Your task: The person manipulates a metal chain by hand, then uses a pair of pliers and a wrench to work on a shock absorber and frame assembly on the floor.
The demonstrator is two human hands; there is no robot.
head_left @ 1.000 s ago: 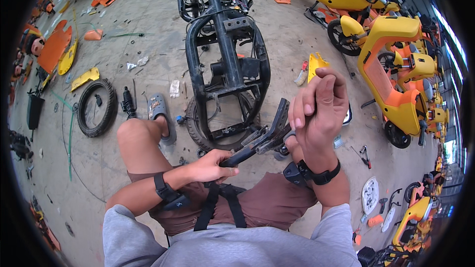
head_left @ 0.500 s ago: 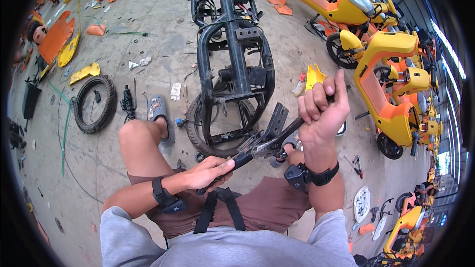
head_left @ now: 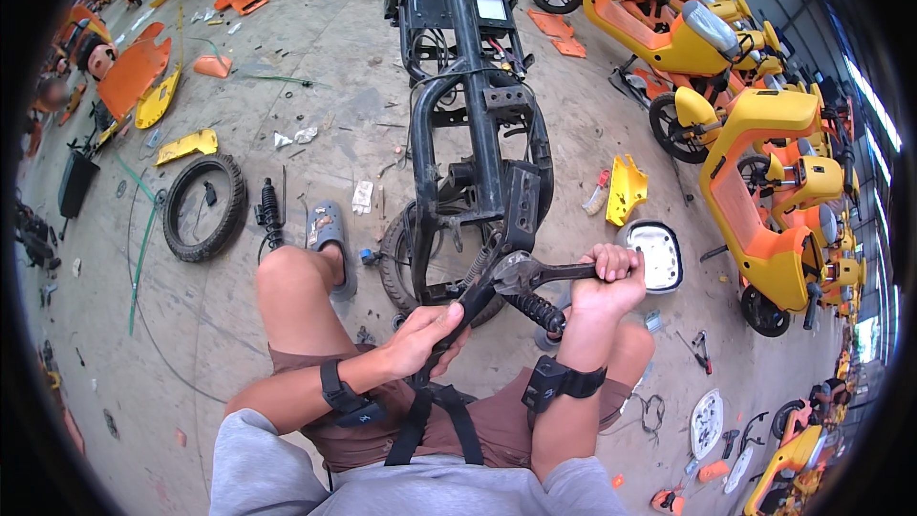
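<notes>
My left hand (head_left: 426,338) is wrapped around the lower end of a black metal arm (head_left: 522,203) with a flat, holed plate at its upper end. My right hand (head_left: 611,283) is closed around the handle of a dark wrench (head_left: 564,272), whose wide head lies against the middle of that metal arm. A small coil spring (head_left: 482,260) sits beside the wrench head. Below it a black shock absorber (head_left: 537,310) points down to the right. Directly beyond stands a black scooter frame (head_left: 485,148), with a wheel (head_left: 392,253) under its near end, partly hidden.
A loose tyre (head_left: 203,208) and another shock absorber (head_left: 270,205) lie at left. At right are a yellow panel (head_left: 627,189), a white-lined tray (head_left: 659,258) and pliers (head_left: 702,352). Yellow-and-orange scooters (head_left: 755,201) line the right side. Orange panels (head_left: 134,72) lie far left.
My right hand has swung down and its raised fingers have closed around the wrench handle, which now lies nearly level. The metal arm has tipped more upright. The view has shifted slightly.
</notes>
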